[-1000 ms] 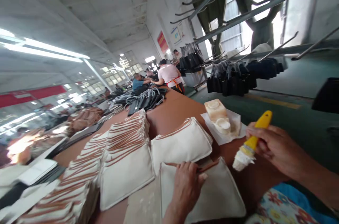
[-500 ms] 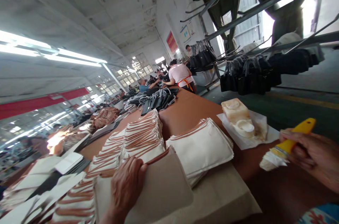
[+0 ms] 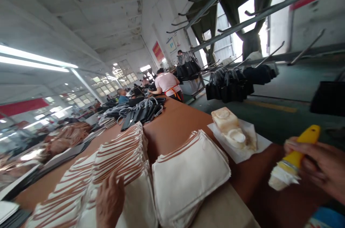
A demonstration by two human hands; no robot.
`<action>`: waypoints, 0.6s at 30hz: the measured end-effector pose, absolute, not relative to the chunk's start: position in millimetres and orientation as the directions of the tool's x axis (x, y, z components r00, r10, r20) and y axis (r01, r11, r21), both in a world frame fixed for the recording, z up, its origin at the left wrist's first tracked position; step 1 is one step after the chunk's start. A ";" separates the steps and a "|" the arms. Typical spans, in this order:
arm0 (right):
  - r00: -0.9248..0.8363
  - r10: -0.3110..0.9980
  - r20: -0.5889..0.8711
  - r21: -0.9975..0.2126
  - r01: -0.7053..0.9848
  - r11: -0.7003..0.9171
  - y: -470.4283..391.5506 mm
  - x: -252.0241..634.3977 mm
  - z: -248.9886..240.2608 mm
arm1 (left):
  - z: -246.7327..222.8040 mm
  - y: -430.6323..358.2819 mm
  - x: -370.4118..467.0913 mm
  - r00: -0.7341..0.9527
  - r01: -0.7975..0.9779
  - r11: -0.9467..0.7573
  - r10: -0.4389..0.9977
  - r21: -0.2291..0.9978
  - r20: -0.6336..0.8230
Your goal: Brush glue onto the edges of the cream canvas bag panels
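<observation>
Yellow brush (image 3: 296, 158) in R hand (image 3: 325, 165), L hand (image 3: 110, 197) fingers-fwd, over cream pcs (image 3: 138, 199)

This is a bag-making workshop: flat, cream, brown-edged pieces (image 3: 120, 154) lie in overlapping rows on a long brown counter (image 3: 183, 114), and boxy black handbags (image 3: 229, 87) hang from a grey metal rack (image 3: 229, 32).

Left of short stack of cream, brown-edged rectangular panels (image 3: 188, 177): way blocked by long fanned rows of matching panels (image 3: 118, 156) and left hand (image 3: 110, 197). Beyond stack: passage offered over smooth brown tabletop (image 3: 178, 113), narrowed farther off by heaped black grey-handled bags (image 3: 141, 113). Beyond stack to right: way obstructed by yellowed off-white container (image 3: 225, 122) on white paper sheet (image 3: 261, 144). Right of stack: gap left before yellow-handled brush (image 3: 298, 154), gripped in right hand (image 3: 323, 167).
</observation>
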State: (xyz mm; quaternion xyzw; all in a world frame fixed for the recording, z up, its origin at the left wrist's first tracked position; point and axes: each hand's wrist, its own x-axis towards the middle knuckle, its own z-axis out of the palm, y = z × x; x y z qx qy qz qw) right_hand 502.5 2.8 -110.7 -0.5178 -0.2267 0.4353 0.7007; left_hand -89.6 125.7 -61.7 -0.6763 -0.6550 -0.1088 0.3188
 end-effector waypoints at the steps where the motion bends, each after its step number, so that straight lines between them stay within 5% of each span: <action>1: 0.488 0.853 -0.183 -0.903 -0.427 0.051 4.6 500.9 -106.4 | -60.5 134.7 -71.9 0.141 0.962 0.029 0.797 -0.270 0.587; 8: 0.365 0.909 -0.204 -0.824 -0.565 0.042 19.6 485.9 -101.6 | -56.0 172.6 127.8 0.437 0.872 -0.470 0.874 0.139 0.215; 18: 0.431 0.867 -0.250 -0.836 -0.548 0.031 -3.8 529.6 -110.4 | -85.4 216.0 211.3 0.422 0.882 -0.427 0.904 0.201 0.071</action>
